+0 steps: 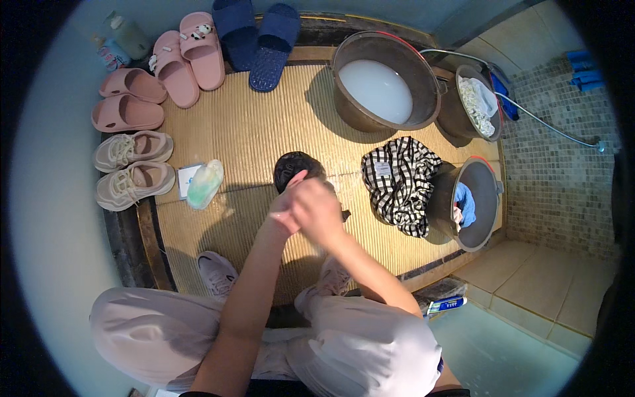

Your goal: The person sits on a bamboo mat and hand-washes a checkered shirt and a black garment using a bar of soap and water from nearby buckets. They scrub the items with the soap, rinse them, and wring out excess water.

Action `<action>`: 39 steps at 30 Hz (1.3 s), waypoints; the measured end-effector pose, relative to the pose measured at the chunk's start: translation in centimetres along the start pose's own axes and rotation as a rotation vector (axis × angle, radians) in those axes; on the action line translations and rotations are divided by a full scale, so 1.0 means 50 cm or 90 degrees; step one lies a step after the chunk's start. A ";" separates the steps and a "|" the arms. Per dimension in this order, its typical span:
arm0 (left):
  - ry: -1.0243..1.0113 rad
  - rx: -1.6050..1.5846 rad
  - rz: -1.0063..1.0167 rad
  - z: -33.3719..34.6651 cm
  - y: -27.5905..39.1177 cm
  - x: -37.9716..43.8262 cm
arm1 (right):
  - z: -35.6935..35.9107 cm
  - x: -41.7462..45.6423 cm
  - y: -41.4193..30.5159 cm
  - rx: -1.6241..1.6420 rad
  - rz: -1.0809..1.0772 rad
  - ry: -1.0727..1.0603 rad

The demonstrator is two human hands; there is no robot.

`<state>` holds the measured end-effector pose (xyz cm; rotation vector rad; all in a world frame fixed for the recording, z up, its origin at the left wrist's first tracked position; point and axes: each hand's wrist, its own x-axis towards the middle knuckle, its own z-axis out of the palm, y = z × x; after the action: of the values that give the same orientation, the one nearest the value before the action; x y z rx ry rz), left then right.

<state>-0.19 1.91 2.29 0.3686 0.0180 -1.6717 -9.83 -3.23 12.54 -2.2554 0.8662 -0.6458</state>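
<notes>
Both hands meet at the middle of the view, above a ribbed beige mat (248, 129). My left hand (285, 211) has its fingers partly hidden by the other hand. Blurred by motion, my right hand (317, 208) overlaps it. A dark, wet-looking cloth (292, 166) shows just beyond the hands; whether either one grips it cannot be told. To the right lies a crumpled black-and-white checked garment (402, 183), against a tilted bucket (441, 198) with blue cloth (465, 203) inside. On the left, a white-and-green soap bar (206, 184) rests beside a small white packet (187, 176).
A bucket of cloudy water (374, 92) stands at the back, near a bucket with light cloths (478, 106). Pink slides (173, 72), navy slides (273, 49) and beige sneakers (136, 183) line the back and left edges. A toothpaste-like tube (446, 304) lies at lower right.
</notes>
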 end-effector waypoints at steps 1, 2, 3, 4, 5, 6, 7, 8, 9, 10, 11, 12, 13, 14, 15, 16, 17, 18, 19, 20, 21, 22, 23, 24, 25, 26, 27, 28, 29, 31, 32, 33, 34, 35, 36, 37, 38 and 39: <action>0.021 -0.024 -0.017 0.012 -0.004 0.003 | 0.021 -0.011 -0.009 -0.053 -0.055 0.035; 0.041 -0.050 -0.035 0.025 -0.009 0.006 | 0.032 -0.044 0.003 -0.029 -0.127 -0.022; 0.109 -0.100 -0.097 0.035 0.004 0.008 | 0.058 -0.059 0.012 0.122 -0.162 0.043; 0.159 -0.038 -0.084 0.001 0.004 0.004 | 0.058 -0.050 -0.029 0.068 -0.203 -0.036; 0.208 0.023 -0.074 -0.032 0.005 0.003 | 0.053 -0.041 -0.067 0.013 -0.245 -0.114; 0.233 -0.024 -0.126 0.001 0.002 0.002 | 0.040 -0.036 -0.073 0.027 -0.273 -0.105; 0.261 0.009 -0.130 -0.002 -0.012 0.008 | 0.026 -0.032 -0.073 0.040 -0.301 -0.095; 0.289 0.042 -0.136 -0.005 -0.025 0.014 | 0.015 -0.031 -0.070 0.054 -0.329 -0.086; 0.320 0.077 -0.135 -0.004 -0.030 0.016 | 0.010 -0.031 -0.069 0.060 -0.341 -0.087; 0.291 0.043 -0.175 -0.007 -0.022 0.013 | 0.005 -0.031 -0.067 0.065 -0.354 -0.089; 0.262 0.009 -0.215 -0.010 -0.017 0.010 | 0.001 -0.031 -0.065 0.070 -0.366 -0.091; 0.097 -0.046 -0.114 0.057 -0.026 -0.006 | -0.015 -0.033 -0.038 0.017 -0.336 -0.057; 0.104 -0.089 -0.084 0.056 -0.028 -0.005 | -0.020 -0.025 -0.028 -0.018 -0.323 -0.028; 0.111 -0.132 -0.054 0.051 -0.027 0.002 | -0.019 -0.012 -0.019 -0.053 -0.309 0.000; 0.214 -0.082 -0.023 0.089 -0.020 0.011 | -0.018 0.003 -0.002 -0.099 -0.184 0.040; 0.319 -0.022 -0.002 0.134 -0.012 0.017 | -0.018 0.015 0.029 -0.101 -0.124 0.056; 0.353 0.018 0.060 0.141 -0.027 0.024 | -0.020 0.027 0.059 -0.114 -0.082 0.091; 0.393 0.061 0.124 0.146 -0.035 0.024 | -0.018 0.030 0.077 -0.083 -0.043 0.095; 0.379 0.000 0.069 0.132 -0.026 0.017 | -0.018 0.031 0.096 -0.056 -0.004 0.098; 0.354 0.055 0.079 0.115 -0.027 0.017 | -0.017 0.027 0.112 -0.034 0.033 0.100; 0.355 0.130 0.098 0.118 -0.022 0.018 | -0.014 0.021 0.123 -0.009 0.069 0.098; 0.357 0.206 0.117 0.122 -0.017 0.019 | -0.012 0.015 0.134 0.015 0.105 0.096; 0.358 0.281 0.136 0.125 -0.013 0.020 | -0.011 0.009 0.146 0.063 0.142 0.082; 0.374 0.282 0.165 0.140 -0.011 0.017 | -0.008 0.003 0.150 0.116 0.181 0.066; 0.355 0.332 0.180 0.142 -0.009 0.017 | -0.006 -0.002 0.155 0.168 0.220 0.050; 0.335 0.382 0.194 0.143 -0.005 0.018 | -0.005 -0.004 0.163 0.231 0.248 -0.001; 0.313 0.432 0.201 0.143 -0.008 0.016 | -0.005 -0.011 0.175 0.317 0.309 -0.064; 0.275 0.519 0.197 0.144 -0.015 0.009 | -0.007 -0.007 0.192 0.401 0.364 -0.128; 0.238 0.601 0.202 0.139 -0.034 0.010 | -0.009 -0.003 0.209 0.485 0.418 -0.193; 0.190 0.852 0.085 0.161 -0.057 -0.001 | -0.027 0.016 0.178 0.618 0.622 -0.192; 0.182 0.956 0.038 0.166 -0.069 -0.009 | -0.017 0.010 0.188 0.677 0.615 -0.234; 0.170 1.061 -0.012 0.169 -0.078 -0.017 | -0.014 0.011 0.182 0.737 0.606 -0.274; 0.150 1.094 -0.016 0.158 -0.085 -0.017 | -0.028 0.012 0.164 0.617 0.565 -0.343; 0.146 1.023 -0.006 0.148 -0.087 -0.014 | -0.021 0.004 0.167 0.653 0.568 -0.263; 0.132 0.950 0.004 0.144 -0.093 -0.008 | -0.018 -0.008 0.174 0.684 0.570 -0.175; 0.134 0.881 0.016 0.128 -0.092 -0.008 | -0.006 -0.005 0.164 0.721 0.567 -0.101; 0.193 0.817 0.076 0.102 -0.097 0.002 | 0.002 0.002 0.157 0.673 0.534 0.010; 0.234 0.727 0.099 0.065 -0.092 0.010 | 0.015 -0.004 0.183 0.504 0.476 0.045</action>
<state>-5.42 1.36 4.32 1.4816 -0.6947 -1.2916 -13.23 -8.17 5.55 -1.1015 1.1363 -0.5644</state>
